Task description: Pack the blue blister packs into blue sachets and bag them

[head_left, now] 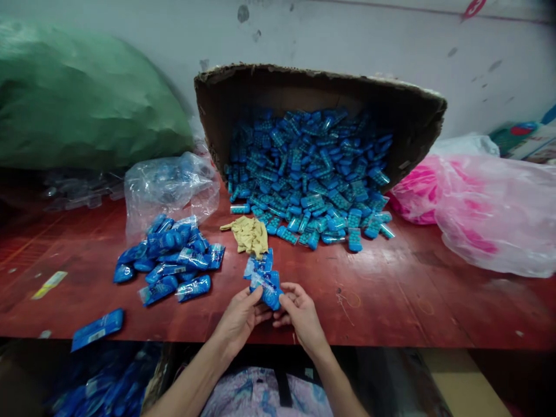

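Observation:
Both of my hands grip a small blue printed packet point(270, 294) just above the near part of the table. My left hand point(244, 317) pinches its left side between thumb and fingers. On the other side, my right hand point(300, 315) has its thumb against the packet's lower right end, with the fingers curled underneath. Right behind it lie flat blue printed wrappers point(259, 265), next to a crumpled yellow glove-like piece point(249, 234). A heap of filled blue packets point(174, 255) is left of my hands. One single blue packet point(99, 329) lies at the front edge.
A cardboard box point(321, 78) tipped on its side spills many clear-and-blue small containers point(304, 174) onto the red table point(391, 301). Clear plastic bag point(169, 185) and green sack point(87, 98) stand left; pink-and-white bags point(490, 208) right. Below the edge are more blue packets point(108, 382).

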{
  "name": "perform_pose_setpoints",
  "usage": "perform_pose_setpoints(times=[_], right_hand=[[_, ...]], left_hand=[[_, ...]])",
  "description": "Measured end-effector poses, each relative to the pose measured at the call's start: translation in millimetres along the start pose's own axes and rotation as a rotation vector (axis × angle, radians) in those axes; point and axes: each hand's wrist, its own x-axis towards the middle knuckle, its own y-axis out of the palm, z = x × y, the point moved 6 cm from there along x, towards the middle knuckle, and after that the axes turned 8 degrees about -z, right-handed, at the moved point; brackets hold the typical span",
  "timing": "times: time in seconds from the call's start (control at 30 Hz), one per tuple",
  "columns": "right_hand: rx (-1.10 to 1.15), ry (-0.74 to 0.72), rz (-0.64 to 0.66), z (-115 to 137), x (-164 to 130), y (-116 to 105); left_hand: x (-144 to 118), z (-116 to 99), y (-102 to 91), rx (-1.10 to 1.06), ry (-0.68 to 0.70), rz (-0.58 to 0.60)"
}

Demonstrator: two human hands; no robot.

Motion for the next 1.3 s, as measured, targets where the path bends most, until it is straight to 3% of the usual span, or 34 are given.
perform_pose_setpoints(times=[0.2,0.37,0.53,0.7,0.83,0.93,1.03,1.17,1.3], right_hand=[[0.138,0.084,0.0,-2,-1,5],[0.144,0.082,-0.004,0,-8,12],[0.089,0.073,0.018,2,-12,18],[0.103,0.128,0.077,-1,-19,24],[0.046,0.119,0.097,2,-19,24],[0.008,0.072,0.088,8,-13,18],[0.018,0.008,0.047,12,-7,10],[0.037,-0.027,0.114,11,-6,10],[0.098,-0.03,0.144,9,-5,10]], left_hand=[[12,-15,-18.9,0.143,0.273,-0.254],[18,-25,-24.2,0.282,0.43,-0.279],[7,-40,-24.2,0.51,0.629,-0.365],[-2,-49,-21.7,0.59,0.747,-0.36],[7,-43,-26.4,0.512,0.662,-0.325],[16,-31,-27.9,0.243,0.482,-0.283],[16,-16,-14.6,0.006,0.251,-0.107],[4,-7,2.1,-0.004,0.067,0.087],[-2,-5,2.9,-0.043,0.025,0.078]])
